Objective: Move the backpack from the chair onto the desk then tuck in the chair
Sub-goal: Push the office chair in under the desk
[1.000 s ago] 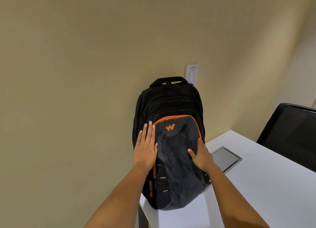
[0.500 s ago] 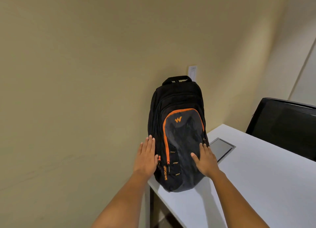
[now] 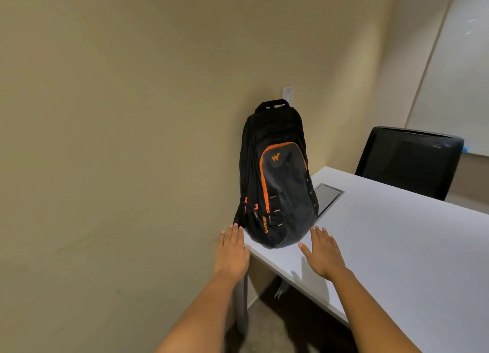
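Note:
A black and grey backpack [image 3: 277, 183] with orange trim stands upright on the left corner of the white desk [image 3: 397, 247], leaning back against the beige wall. My left hand [image 3: 231, 252] hovers flat just in front of the bag's lower left side, fingers together, holding nothing. My right hand [image 3: 321, 253] is spread flat over the desk just in front of the bag's lower right, apart from it. A black mesh-backed chair [image 3: 407, 159] stands at the desk's far side. The chair the bag came from is out of view.
A grey cable hatch [image 3: 328, 196] is set into the desk right of the backpack. A white wall plate [image 3: 288, 94] sits above the bag. A whiteboard [image 3: 455, 75] hangs on the right wall. A metal desk leg [image 3: 242, 299] stands below the corner.
Both hands have come off the backpack's front and drawn back toward me. The bag stays standing on the desk corner. The view has pulled back and swung right.

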Available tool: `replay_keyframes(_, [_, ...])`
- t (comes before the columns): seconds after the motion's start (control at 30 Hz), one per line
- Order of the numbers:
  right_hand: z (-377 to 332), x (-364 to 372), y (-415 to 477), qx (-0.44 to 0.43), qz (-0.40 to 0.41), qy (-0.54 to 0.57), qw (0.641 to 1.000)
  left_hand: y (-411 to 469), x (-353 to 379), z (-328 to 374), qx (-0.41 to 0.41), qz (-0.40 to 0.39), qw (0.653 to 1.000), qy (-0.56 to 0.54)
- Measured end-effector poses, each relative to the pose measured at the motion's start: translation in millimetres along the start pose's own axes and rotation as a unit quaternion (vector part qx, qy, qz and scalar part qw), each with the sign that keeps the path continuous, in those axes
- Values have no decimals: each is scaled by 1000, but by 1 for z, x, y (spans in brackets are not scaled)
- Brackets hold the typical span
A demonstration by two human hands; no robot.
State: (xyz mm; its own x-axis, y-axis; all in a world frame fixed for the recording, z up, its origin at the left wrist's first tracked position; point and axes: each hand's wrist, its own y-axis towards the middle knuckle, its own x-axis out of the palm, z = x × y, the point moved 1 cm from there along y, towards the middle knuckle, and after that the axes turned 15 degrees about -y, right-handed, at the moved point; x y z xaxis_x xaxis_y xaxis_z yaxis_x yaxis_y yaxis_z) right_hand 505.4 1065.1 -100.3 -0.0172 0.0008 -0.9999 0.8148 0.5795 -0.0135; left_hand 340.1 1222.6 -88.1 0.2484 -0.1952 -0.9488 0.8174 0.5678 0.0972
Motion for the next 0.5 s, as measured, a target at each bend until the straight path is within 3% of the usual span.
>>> replay_keyframes(0.5, [57, 7, -162, -5, -39, 2, 999, -152, 10, 59, -1, -21, 999, -26])
